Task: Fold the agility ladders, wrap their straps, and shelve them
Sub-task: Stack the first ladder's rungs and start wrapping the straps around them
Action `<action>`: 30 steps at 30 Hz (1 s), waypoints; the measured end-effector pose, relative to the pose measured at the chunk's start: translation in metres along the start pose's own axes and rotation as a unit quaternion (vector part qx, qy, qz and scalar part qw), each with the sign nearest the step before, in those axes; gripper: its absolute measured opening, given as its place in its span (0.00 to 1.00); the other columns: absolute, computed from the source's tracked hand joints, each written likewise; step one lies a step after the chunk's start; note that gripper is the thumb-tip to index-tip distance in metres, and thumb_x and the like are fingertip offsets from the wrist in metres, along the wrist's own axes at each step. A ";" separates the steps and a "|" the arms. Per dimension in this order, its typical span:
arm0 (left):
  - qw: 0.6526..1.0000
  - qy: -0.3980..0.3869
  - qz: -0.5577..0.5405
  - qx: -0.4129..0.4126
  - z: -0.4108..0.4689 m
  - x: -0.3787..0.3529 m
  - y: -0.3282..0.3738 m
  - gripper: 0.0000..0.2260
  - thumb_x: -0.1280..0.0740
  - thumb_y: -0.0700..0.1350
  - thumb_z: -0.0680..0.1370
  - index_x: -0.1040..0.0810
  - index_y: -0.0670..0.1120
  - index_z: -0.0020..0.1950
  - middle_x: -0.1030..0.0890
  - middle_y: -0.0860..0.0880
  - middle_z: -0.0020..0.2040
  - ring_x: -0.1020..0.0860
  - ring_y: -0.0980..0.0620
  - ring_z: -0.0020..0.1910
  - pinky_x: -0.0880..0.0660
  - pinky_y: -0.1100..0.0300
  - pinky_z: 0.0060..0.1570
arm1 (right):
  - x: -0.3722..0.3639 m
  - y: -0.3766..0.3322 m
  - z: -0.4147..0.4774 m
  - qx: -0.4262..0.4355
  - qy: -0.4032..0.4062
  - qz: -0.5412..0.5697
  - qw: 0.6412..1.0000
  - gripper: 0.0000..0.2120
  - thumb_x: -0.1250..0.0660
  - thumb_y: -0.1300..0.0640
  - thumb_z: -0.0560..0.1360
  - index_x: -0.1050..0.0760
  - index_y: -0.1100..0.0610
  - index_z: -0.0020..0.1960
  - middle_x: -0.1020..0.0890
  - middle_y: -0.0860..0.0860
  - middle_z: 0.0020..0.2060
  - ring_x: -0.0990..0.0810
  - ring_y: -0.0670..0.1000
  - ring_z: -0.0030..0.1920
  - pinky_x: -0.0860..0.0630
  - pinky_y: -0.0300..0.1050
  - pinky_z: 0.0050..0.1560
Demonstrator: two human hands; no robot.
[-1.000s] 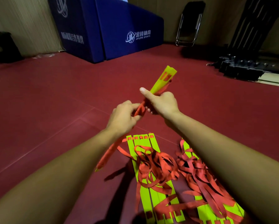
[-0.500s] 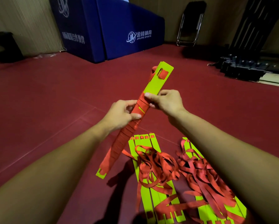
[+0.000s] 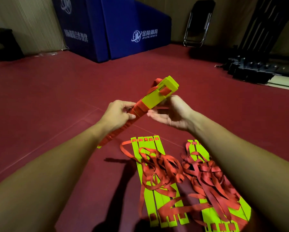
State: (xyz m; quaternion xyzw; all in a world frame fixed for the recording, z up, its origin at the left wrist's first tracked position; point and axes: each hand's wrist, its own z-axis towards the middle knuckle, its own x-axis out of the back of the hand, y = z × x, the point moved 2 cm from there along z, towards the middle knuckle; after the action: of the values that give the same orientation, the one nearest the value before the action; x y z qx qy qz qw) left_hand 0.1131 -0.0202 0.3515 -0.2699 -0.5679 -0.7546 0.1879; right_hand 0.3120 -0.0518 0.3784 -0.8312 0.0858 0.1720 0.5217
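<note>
Head view: our left hand (image 3: 118, 113) has its grip clamped on the strap-wrapped middle of the folded ladder (image 3: 154, 97), probably pinning the wrap. Our right hand (image 3: 172, 114) has its grip apart, palm up under the yellow far end, steadying it. The left tangled ladder (image 3: 150, 195) and right tangled ladder (image 3: 207, 205) lie near on the floor (image 3: 56, 101), which runs open left and far.

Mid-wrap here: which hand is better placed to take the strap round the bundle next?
Probably the right. The left hand grips the bundle on its wrapped part, steadying it; the right hand is open, palm up, beside the bare yellow end near the red strap.
</note>
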 end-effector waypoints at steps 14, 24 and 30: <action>0.921 -0.244 0.280 -0.115 -0.016 -0.003 0.002 0.16 0.32 0.31 0.74 0.17 0.44 0.58 0.21 0.43 0.52 0.22 0.45 0.54 0.28 0.55 0.54 | -0.005 0.032 0.000 -0.070 -0.127 -0.459 0.877 0.10 0.27 0.52 0.74 0.24 0.56 0.42 0.24 0.49 0.31 0.26 0.46 0.28 0.28 0.37 0.29; 0.963 -0.071 0.223 0.132 -0.009 -0.012 -0.030 0.21 0.34 0.53 0.81 0.30 0.50 0.73 0.31 0.39 0.68 0.32 0.37 0.70 0.35 0.50 0.71 | 0.000 0.047 0.009 0.020 -0.079 -0.339 0.937 0.13 0.32 0.61 0.75 0.28 0.57 0.32 0.29 0.48 0.21 0.33 0.44 0.18 0.37 0.34 0.20; 0.917 0.006 -0.222 0.331 -0.005 -0.028 -0.042 0.06 0.37 0.34 0.81 0.26 0.42 0.46 0.24 0.45 0.39 0.24 0.52 0.37 0.24 0.61 0.36 | 0.002 0.064 0.024 0.009 -0.103 -0.283 0.954 0.08 0.33 0.64 0.77 0.21 0.61 0.39 0.21 0.54 0.31 0.24 0.48 0.27 0.27 0.38 0.29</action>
State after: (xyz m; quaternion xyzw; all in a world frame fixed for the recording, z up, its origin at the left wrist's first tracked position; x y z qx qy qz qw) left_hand 0.1091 -0.0141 0.3013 -0.0548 -0.8295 -0.5472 0.0972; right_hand 0.2886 -0.0586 0.3149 -0.7943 -0.2052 0.1012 0.5628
